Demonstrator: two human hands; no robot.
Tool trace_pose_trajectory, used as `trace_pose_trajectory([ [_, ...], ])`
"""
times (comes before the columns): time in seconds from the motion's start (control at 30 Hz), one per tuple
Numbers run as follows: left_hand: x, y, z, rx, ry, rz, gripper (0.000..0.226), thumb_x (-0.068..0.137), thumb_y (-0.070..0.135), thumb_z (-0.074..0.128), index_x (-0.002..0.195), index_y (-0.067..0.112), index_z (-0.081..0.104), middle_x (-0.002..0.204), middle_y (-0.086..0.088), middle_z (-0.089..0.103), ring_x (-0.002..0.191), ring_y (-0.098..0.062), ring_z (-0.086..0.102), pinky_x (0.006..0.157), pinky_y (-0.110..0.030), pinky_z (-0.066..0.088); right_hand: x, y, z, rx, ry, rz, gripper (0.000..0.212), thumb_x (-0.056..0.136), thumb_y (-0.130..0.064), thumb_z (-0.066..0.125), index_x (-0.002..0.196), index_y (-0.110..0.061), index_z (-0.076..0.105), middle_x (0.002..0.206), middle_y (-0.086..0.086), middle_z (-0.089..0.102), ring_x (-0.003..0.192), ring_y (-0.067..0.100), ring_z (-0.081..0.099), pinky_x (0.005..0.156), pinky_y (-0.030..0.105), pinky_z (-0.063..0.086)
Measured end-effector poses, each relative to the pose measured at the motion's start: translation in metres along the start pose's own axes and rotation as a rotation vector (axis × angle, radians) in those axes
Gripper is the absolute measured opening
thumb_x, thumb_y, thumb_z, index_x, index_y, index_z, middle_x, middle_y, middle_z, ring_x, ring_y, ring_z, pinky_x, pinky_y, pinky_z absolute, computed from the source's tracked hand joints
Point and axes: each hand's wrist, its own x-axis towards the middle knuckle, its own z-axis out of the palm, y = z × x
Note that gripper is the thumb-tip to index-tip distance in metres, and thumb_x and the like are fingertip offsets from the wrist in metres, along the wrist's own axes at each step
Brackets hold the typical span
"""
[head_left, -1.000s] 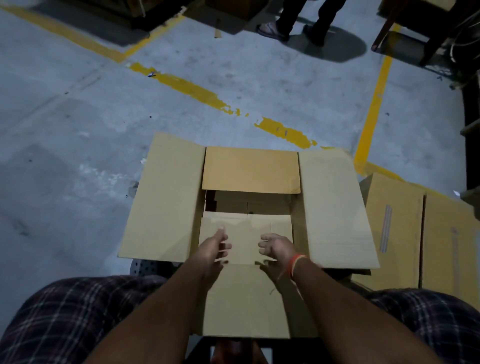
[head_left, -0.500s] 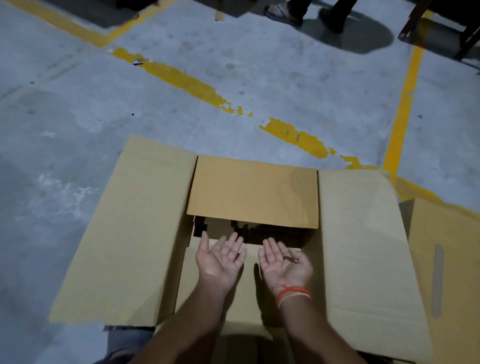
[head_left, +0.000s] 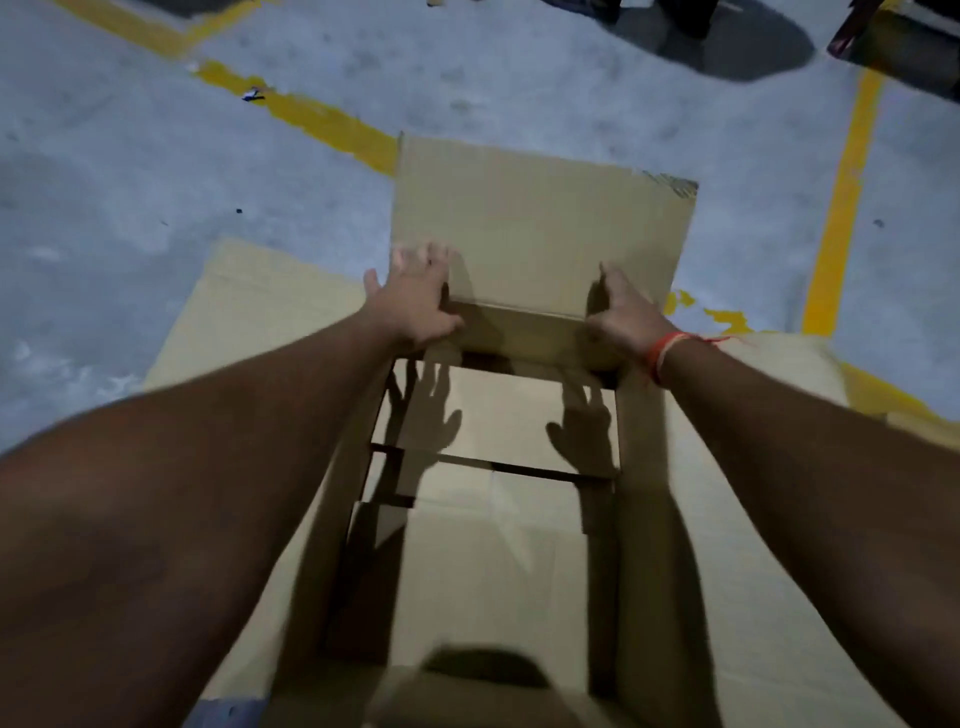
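An open cardboard box stands right below me, its inside showing bottom flaps with dark gaps between them. The far flap is tipped up and away from the opening. My left hand presses with spread fingers on that flap's lower left corner, by the fold. At the lower right corner my right hand, with an orange thread on the wrist, presses on the flap in the same way. The left side flap and right side flap lie spread outward.
Grey concrete floor with worn yellow lines surrounds the box. A yellow stripe runs along the right. A person's feet and shadow are at the top, and a dark furniture leg at the top right.
Both hands left the near flap, turned palm up over the opening, then reached forward to the far flap. That flap, earlier folded over the opening, now stands tipped outward. My view moved closer over the box.
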Motion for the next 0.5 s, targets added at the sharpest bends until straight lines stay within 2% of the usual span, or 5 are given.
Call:
trace_pose_trajectory([
  [0.1,-0.001,-0.018,0.017,0.107,-0.195,-0.125,0.109,0.088,0.049,0.068,0.161,0.032,-0.011,0.170,0.003,-0.003,0.153,-0.045,-0.010,0.113,-0.075,0.005,0.008,0.010,0.010,-0.262,-0.175,0.098,0.087,0.071,-0.014,0.058,0.151,-0.024,0.027,0.148,0.023,0.037,0.131,0.042,0.042,0.100,0.040,0.043],
  [0.2,-0.021,-0.035,0.032,0.185,-0.218,-0.116,0.115,0.082,0.045,0.073,0.160,0.040,-0.012,0.169,0.007,-0.019,0.153,-0.042,-0.017,0.110,-0.080,0.007,0.008,0.013,0.019,-0.456,-0.257,0.015,0.100,0.053,-0.024,0.050,0.150,-0.020,0.026,0.156,0.010,0.033,0.142,0.040,0.029,0.110,0.051,0.037],
  [0.37,-0.102,-0.049,0.064,0.126,-0.048,-0.429,0.118,0.084,0.054,0.072,0.151,0.051,-0.024,0.163,-0.016,-0.032,0.148,-0.056,-0.015,0.111,-0.078,0.012,-0.038,0.028,0.064,-0.460,-0.007,-0.129,0.101,0.080,-0.029,0.062,0.162,-0.023,0.004,0.168,0.004,0.011,0.153,0.029,0.015,0.118,0.050,0.028],
  [0.43,-0.142,-0.055,0.083,0.155,-0.035,-0.474,0.119,0.088,0.047,0.071,0.146,0.053,-0.033,0.160,-0.020,-0.036,0.147,-0.061,-0.006,0.110,-0.076,0.022,-0.079,0.044,0.103,-0.384,-0.043,-0.142,0.100,0.079,-0.026,0.059,0.162,-0.025,0.003,0.169,0.004,0.005,0.155,0.028,0.009,0.121,0.049,0.024],
  [0.5,-0.168,-0.060,0.098,0.143,-0.026,-0.443,0.121,0.092,0.021,0.067,0.143,0.056,-0.037,0.162,-0.024,-0.028,0.142,-0.060,0.024,0.104,-0.065,0.043,-0.124,0.066,0.139,-0.294,-0.161,-0.078,0.100,0.082,-0.017,0.061,0.161,-0.029,0.003,0.170,0.003,0.003,0.155,0.026,0.006,0.124,0.047,0.020],
])
